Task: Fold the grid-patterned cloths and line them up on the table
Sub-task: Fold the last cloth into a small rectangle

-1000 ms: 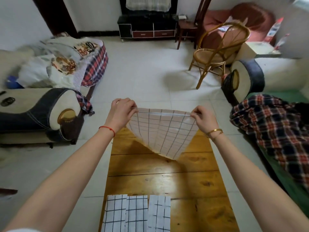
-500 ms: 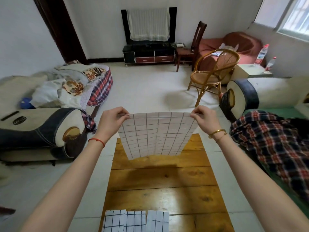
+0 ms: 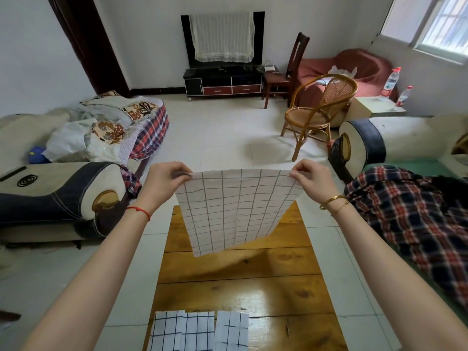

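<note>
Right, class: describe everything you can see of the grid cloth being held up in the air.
The held cloth is white, thin fabric with a dark grid of lines. It hangs unfolded, spread flat and slightly rippled, above the far end of the wooden table, not touching it. The left hand pinches its top left corner, the right hand its top right. Its lower edge slants, lowest at the left corner.

Pinched at its top corners between the fingertips of the left hand (image 3: pixel 164 179) and right hand (image 3: pixel 313 180), the cloth (image 3: pixel 234 211) is white with a thin dark grid. Below the fingers the table (image 3: pixel 278 282) is honey-brown wood. Nearest the wrists' side lie three folded cloths (image 3: pixel 198 330), white with black grid lines.
</note>
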